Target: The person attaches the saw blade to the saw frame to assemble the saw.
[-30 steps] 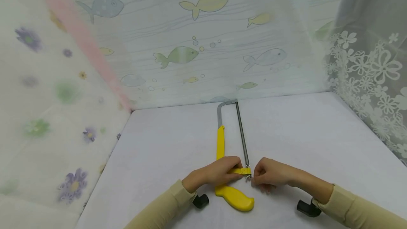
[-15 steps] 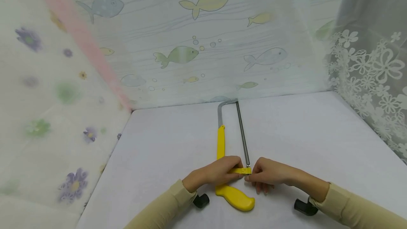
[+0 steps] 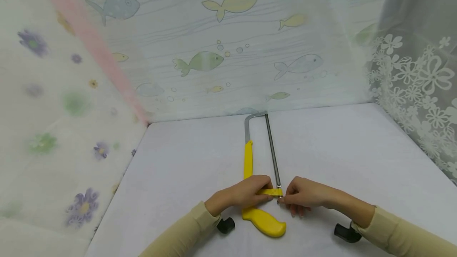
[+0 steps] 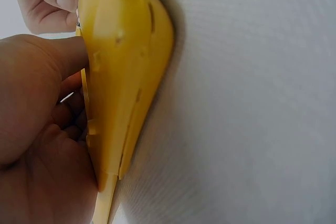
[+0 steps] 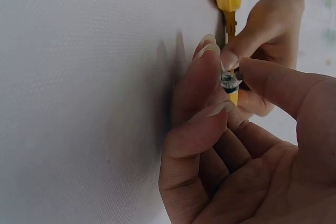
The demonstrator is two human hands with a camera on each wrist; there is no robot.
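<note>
A hacksaw (image 3: 248,160) with a yellow and grey frame lies on the white-covered table, its handle (image 3: 267,223) towards me. Its blade (image 3: 273,150) runs along the right side. My left hand (image 3: 246,191) grips the yellow frame just above the handle, thumb and fingers around the short arm at the blade's near end. At that arm's tip sits a small metal wing nut (image 5: 229,83). My right hand (image 3: 308,193) pinches the wing nut between thumb and fingers, its other fingers curled near the cloth. In the left wrist view the yellow handle hides part of my right hand.
A fish-patterned curtain (image 3: 221,50) hangs right behind the saw's far end. Flowered cloth (image 3: 53,130) borders the table on the left, and lace (image 3: 421,74) on the right. Black wrist mounts (image 3: 346,233) stick out below both sleeves.
My right fingers closed in leftward over the wing nut, then drew slightly back right, with the nut showing at their tips again. The left hand and hacksaw have stayed put.
</note>
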